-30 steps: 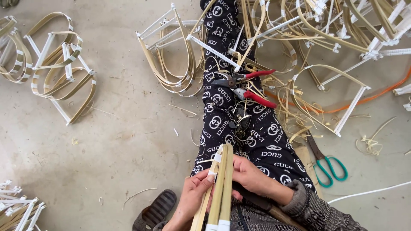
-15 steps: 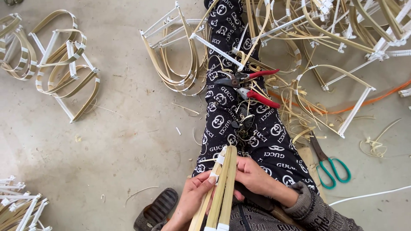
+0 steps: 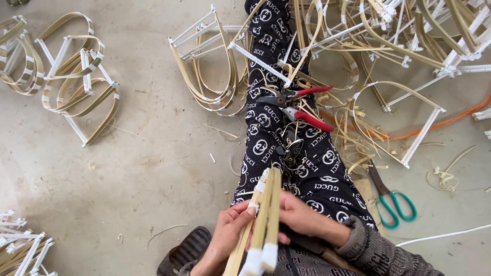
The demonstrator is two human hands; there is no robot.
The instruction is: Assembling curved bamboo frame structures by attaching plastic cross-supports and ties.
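My left hand (image 3: 229, 232) and my right hand (image 3: 302, 217) both grip a bundle of flat bamboo strips (image 3: 266, 214), bound with white tape at its ends and held upright over my lap. The left fingers pinch the strips from the left side. The right hand wraps them from the right. Red-handled pruning shears (image 3: 299, 105) lie on my outstretched leg (image 3: 286, 148), which is clad in black trousers with a white pattern.
Bent bamboo frames with white tape lie in piles at the upper left (image 3: 76, 76), the upper middle (image 3: 209, 66), the upper right (image 3: 399, 41) and the lower left corner (image 3: 20, 245). Green-handled scissors (image 3: 391, 202) rest on the concrete floor. A dark sandal (image 3: 184, 253) is by my left wrist.
The view has shifted slightly. My hands keep their hold on the bamboo bundle, which has risen a little in the view.
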